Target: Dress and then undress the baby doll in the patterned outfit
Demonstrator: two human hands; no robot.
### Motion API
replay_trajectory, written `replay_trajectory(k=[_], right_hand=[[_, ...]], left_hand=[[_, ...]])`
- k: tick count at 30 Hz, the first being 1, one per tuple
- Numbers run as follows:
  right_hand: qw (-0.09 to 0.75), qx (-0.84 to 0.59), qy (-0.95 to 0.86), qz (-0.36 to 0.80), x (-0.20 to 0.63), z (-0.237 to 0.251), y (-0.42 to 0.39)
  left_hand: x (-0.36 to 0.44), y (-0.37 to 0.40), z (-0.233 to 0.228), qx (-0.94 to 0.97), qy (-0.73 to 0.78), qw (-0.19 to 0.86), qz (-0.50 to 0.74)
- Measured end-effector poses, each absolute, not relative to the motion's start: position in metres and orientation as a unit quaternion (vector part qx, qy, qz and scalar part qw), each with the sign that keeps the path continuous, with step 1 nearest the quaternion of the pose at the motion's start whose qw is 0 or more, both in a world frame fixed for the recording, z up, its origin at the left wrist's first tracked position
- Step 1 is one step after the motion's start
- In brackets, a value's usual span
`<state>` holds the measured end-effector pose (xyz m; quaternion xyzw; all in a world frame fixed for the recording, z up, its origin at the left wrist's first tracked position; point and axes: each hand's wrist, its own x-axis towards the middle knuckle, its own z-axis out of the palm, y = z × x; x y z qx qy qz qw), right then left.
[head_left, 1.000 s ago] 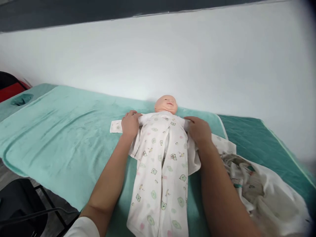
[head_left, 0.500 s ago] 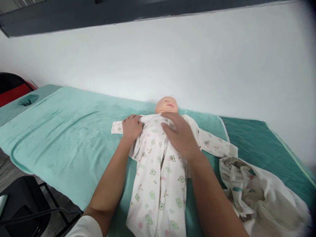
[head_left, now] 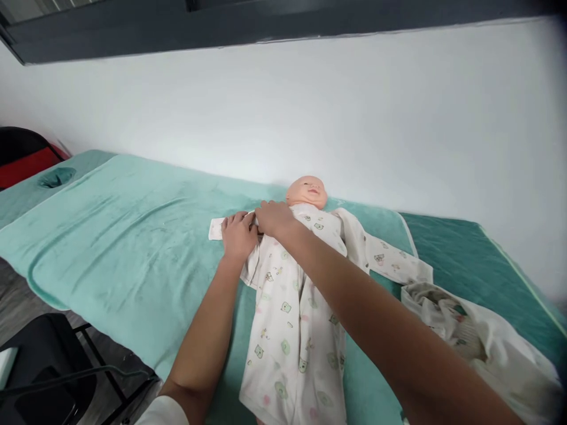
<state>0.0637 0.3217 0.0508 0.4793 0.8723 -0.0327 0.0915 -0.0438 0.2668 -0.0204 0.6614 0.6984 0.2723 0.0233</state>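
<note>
A baby doll (head_left: 307,192) lies on its back on a table covered by a mint green towel (head_left: 119,236). It wears a white printed sleepsuit (head_left: 295,319) with small green animal figures. My left hand (head_left: 238,235) rests flat on the suit's sleeve at the doll's shoulder on my left. My right hand (head_left: 272,216) has crossed over the doll's chest and lies right beside my left hand at that same shoulder. Whether its fingers pinch the cloth I cannot tell. The suit's other sleeve (head_left: 385,257) lies spread out to the right.
A crumpled white cloth (head_left: 469,342) lies on the table at the right. A darker green cover (head_left: 465,248) shows at the far right. The white wall (head_left: 283,112) runs right behind the table. A black chair (head_left: 39,378) stands at the lower left.
My right hand left the doll's right-side shoulder, swept across the chest and now sits beside my left hand. The right-side sleeve is uncovered. My left hand stayed put.
</note>
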Motion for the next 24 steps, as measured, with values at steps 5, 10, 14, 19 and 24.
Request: replay_trajectory(k=[5,10,14,19,24], right_hand=[[0.105,0.451,0.885,-0.052,0.073,0.054,0.333],[0.092,0.431,0.896,-0.061,0.097,0.073,0.334],[0.075,0.434,0.896,-0.065,0.121,0.09,0.331],[0.048,0.457,0.885,-0.077,0.145,0.102,0.331],[0.037,0.456,0.887,-0.068,0.144,0.099,0.329]], left_hand=[[-0.043,0.264,-0.019,0.656,0.699,0.017,0.285],[-0.045,0.26,-0.014,0.638,0.699,0.026,0.322],[-0.048,0.258,-0.014,0.623,0.701,0.044,0.346],[-0.05,0.257,-0.015,0.627,0.708,0.059,0.321],[-0.051,0.26,-0.015,0.634,0.721,0.041,0.278]])
